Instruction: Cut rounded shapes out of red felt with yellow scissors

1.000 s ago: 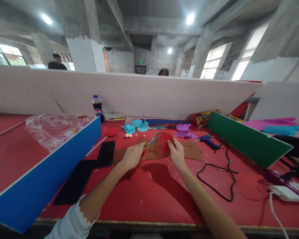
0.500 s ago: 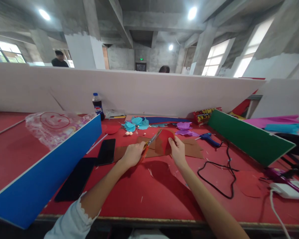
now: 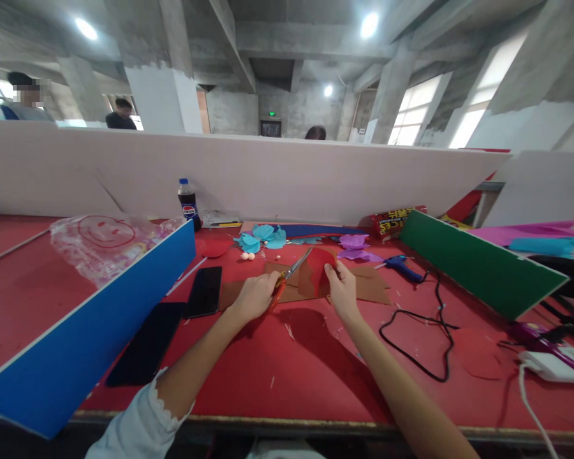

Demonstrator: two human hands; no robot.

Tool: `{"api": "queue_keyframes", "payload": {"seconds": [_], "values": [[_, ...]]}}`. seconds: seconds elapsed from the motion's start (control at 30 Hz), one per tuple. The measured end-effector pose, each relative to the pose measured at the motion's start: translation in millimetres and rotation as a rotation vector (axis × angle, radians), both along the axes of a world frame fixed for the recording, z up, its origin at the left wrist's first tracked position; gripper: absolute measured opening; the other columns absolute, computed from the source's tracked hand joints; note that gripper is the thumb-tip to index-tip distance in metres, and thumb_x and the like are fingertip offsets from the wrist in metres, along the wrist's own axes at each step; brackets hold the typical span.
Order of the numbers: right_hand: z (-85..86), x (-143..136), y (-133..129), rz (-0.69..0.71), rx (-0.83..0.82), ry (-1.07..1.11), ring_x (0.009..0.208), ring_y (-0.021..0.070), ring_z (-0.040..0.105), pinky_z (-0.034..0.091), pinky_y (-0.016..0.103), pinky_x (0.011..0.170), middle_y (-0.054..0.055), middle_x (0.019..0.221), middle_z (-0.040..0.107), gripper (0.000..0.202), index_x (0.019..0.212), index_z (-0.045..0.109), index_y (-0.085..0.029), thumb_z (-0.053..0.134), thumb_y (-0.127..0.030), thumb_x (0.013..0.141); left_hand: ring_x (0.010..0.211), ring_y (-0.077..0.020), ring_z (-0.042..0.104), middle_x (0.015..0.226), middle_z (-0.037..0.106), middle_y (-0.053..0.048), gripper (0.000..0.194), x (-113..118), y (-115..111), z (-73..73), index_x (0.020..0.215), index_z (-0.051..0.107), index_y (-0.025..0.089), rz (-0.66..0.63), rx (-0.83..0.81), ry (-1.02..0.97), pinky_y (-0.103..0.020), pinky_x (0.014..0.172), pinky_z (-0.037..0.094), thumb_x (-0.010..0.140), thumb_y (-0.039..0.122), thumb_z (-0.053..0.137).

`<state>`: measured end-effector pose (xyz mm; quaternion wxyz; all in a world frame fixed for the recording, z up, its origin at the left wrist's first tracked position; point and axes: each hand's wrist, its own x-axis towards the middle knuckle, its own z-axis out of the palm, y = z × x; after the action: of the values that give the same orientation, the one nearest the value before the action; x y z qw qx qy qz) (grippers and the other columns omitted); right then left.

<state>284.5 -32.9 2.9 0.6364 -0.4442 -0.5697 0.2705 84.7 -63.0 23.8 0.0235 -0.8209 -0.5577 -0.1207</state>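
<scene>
While left grip (image 3: pixel 257 297) holds scissors (image 3: pixel 287 275) and right grip (image 3: pixel 342 291) pinches red paper (image 3: pixel 319 266), trimming looks underway, next snip calling for steady paper.

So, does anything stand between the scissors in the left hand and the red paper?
Nothing visible does: the scissors in the left hand angle toward the red paper in the right hand. Brown paper shows behind both. I cannot tell whether scissors and red paper touch.

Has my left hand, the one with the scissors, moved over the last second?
No, not noticeably: the left hand with the scissors keeps about the same gap to the right of the black phone.
</scene>
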Motion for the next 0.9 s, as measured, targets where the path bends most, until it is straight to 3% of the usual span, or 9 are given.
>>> {"api": "queue_keyframes", "payload": {"seconds": [0.17, 0.4, 0.9], "values": [[1.5, -0.3, -2.6, -0.015, 0.001, -0.047, 0.061, 0.0130, 0.044, 0.036, 0.024, 0.058, 0.001, 0.070, 0.056, 0.027, 0.077, 0.056, -0.016, 0.043, -0.040, 0.077, 0.091, -0.0190, 0.055, 0.099, 0.057, -0.007, 0.028, -0.5, 0.4, 2.0, 0.111, 0.038, 0.021, 0.029, -0.028, -0.008, -0.027, 0.070, 0.039, 0.083, 0.025, 0.035], [1.9, -0.1, -3.0, -0.012, 0.005, -0.067, 0.064, 0.0137, 0.046, 0.036, 0.024, 0.059, 0.003, 0.075, 0.058, 0.028, 0.082, 0.057, -0.015, 0.043, -0.039, 0.077, 0.086, -0.0209, 0.056, 0.096, 0.058, -0.006, 0.026, -2.9, 4.6, -3.7, 0.107, 0.039, 0.021, 0.039, -0.001, -0.005, -0.028, 0.064, 0.039, 0.083, 0.029, 0.035], [2.5, -0.1, -3.2, -0.032, 0.005, -0.083, 0.061, 0.0132, 0.045, 0.035, 0.024, 0.058, 0.002, 0.071, 0.057, 0.028, 0.077, 0.056, -0.016, 0.043, -0.040, 0.077, 0.092, -0.0215, 0.055, 0.099, 0.058, -0.008, 0.035, -1.6, 3.2, -0.4, 0.115, 0.035, 0.021, 0.052, -0.081, -0.010, -0.028, 0.069, 0.040, 0.080, 0.024, 0.040]]}}
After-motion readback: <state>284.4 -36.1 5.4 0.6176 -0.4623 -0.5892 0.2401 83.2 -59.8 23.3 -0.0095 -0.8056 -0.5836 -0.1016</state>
